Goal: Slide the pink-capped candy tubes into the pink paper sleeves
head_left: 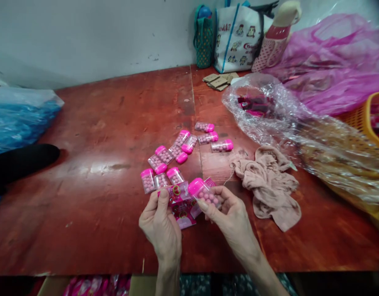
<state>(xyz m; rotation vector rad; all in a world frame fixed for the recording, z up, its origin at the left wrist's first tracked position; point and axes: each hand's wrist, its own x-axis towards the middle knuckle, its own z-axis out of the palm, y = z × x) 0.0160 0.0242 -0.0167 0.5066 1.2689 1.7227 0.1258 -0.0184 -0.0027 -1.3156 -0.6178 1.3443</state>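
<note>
My left hand (161,224) grips a pink printed plastic sleeve (180,205) near the table's front edge. My right hand (228,213) pinches a clear candy case with a pink cap (203,192), filled with pink beads, right at the sleeve's top. Several more pink-capped candy cases (177,158) lie scattered on the red wooden table (99,164) just beyond both hands.
A crumpled beige cloth (271,185) lies to the right of my hands. Behind it are a clear plastic bag (263,107), a yellow basket (372,119), pink plastic sheeting (334,61) and tote bags (238,37). A blue plastic bag (19,115) and a dark sleeve (23,160) lie at left.
</note>
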